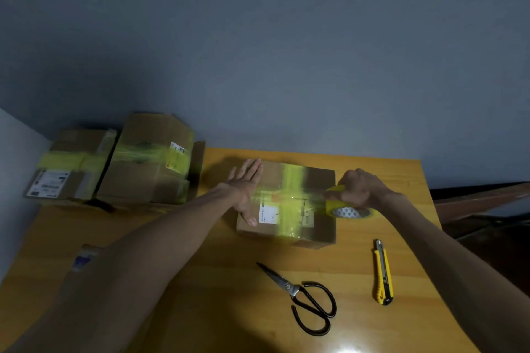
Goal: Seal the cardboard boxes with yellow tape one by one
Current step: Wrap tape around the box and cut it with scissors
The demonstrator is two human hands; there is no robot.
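Rectangular brown cardboard box (pixel 319 180) on the counter (pixel 200 266), its matte top crossed by glossy, translucent yellow strips and bearing a white label. The left hand (pixel 246 185) lies flat on the box's left part, fingers straight. The right hand (pixel 362 188), at the box's right edge, curls its fingers round a roll of yellow tape (pixel 348 210). Nearer than the box lie black-handled steel scissors (pixel 304 295) and a slim yellow utility knife (pixel 383 272). Left of the box stand a taller taped carton (pixel 143 178) and a lower carton (pixel 71 163). The counter is smooth orange-toned wood, and the wall (pixel 258 51) is plain grey-blue.
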